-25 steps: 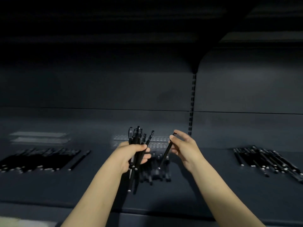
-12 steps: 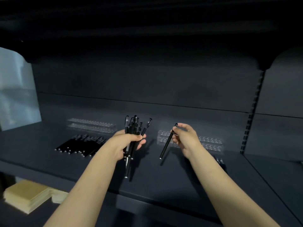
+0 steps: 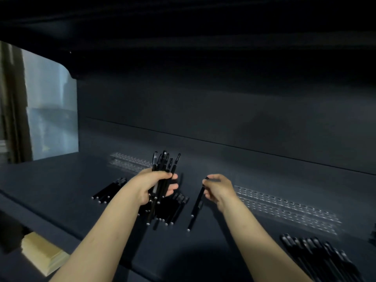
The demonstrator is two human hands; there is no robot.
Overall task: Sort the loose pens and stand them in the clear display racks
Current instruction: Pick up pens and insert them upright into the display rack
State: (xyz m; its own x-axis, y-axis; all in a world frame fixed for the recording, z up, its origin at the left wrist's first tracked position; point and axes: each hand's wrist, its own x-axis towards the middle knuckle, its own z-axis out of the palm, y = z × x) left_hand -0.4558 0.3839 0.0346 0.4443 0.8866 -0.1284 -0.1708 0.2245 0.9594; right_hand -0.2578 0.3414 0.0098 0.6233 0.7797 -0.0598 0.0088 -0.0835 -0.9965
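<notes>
Black slim pen bundle (image 3: 162, 171) gripped upright in our left hand (image 3: 151, 185), single pen (image 3: 196, 204) hanging, top pinched by our right hand (image 3: 218, 190)

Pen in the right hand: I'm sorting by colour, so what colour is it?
Black; the pen shows best in the head view.

I read the bundle of slim black plastic pens (image 3: 162, 171) in the left hand (image 3: 151, 185) as black all over. The single black pen (image 3: 197, 202) in the right hand (image 3: 218, 189) has a silver tip. The flat metal shelf (image 3: 61, 190) is dark slate blue. The clear plastic racks (image 3: 284, 208) show a dotted grid of holes. The stacked paper block (image 3: 42, 255) is pale yellow.
</notes>
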